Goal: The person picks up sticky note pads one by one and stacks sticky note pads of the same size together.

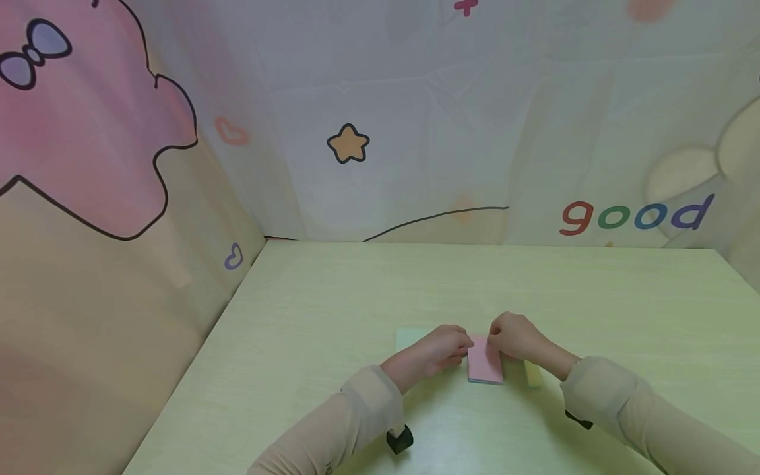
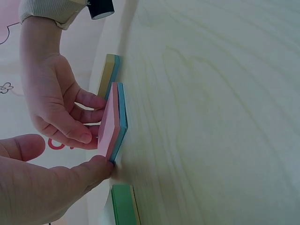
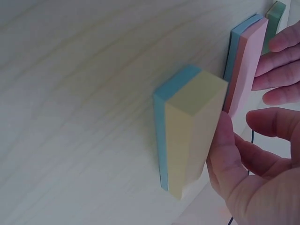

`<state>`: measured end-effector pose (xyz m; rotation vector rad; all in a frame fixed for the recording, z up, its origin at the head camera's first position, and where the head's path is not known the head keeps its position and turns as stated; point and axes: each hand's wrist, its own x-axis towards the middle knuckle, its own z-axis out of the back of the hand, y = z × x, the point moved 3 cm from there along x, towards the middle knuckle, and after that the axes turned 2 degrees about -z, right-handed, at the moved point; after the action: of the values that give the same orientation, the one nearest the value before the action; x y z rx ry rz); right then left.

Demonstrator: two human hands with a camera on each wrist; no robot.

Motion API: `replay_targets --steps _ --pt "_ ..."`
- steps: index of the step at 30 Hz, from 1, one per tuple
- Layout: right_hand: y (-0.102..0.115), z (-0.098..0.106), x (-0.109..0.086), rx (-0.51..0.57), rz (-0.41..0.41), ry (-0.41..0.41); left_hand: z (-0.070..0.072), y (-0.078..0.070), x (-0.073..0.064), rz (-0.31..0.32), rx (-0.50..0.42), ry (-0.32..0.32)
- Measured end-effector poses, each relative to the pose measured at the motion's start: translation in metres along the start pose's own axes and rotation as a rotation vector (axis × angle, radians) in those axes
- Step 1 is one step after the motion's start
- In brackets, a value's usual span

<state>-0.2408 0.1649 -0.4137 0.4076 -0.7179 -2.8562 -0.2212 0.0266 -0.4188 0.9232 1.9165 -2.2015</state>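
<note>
A pink sticky-note pad (image 1: 485,367) with a blue layer under it lies between the two hands. My left hand (image 1: 439,349) touches its left edge; in the left wrist view one of its digits stands off the pad. At the far right corner of the pink pad, my right hand (image 1: 518,335) rests its fingertips. A yellow pad (image 3: 194,126) with a blue layer lies beside the right hand, apart from its fingers. Beyond the left hand is a green pad (image 2: 123,205), partly covered by that hand in the head view.
The pale wood-grain table (image 1: 332,297) runs back to a printed cloth wall (image 1: 415,152). Another cloth with a pink figure (image 1: 89,132) hangs along the left side. A black wrist device (image 1: 400,440) sits under the left sleeve.
</note>
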Motion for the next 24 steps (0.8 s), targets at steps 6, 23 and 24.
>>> replay_targets --steps 6,23,24 --pt "0.0010 0.0005 -0.0013 0.007 0.005 0.001 -0.0005 0.0013 -0.0004 -0.006 0.006 0.005" --pt "0.0000 -0.0018 0.0002 -0.001 0.014 0.001 -0.0009 -0.0001 -0.0027 0.002 0.013 -0.005" --pt "0.0001 -0.0018 0.0003 -0.001 0.012 0.001 -0.0009 -0.0002 -0.0026 0.003 0.014 -0.007"
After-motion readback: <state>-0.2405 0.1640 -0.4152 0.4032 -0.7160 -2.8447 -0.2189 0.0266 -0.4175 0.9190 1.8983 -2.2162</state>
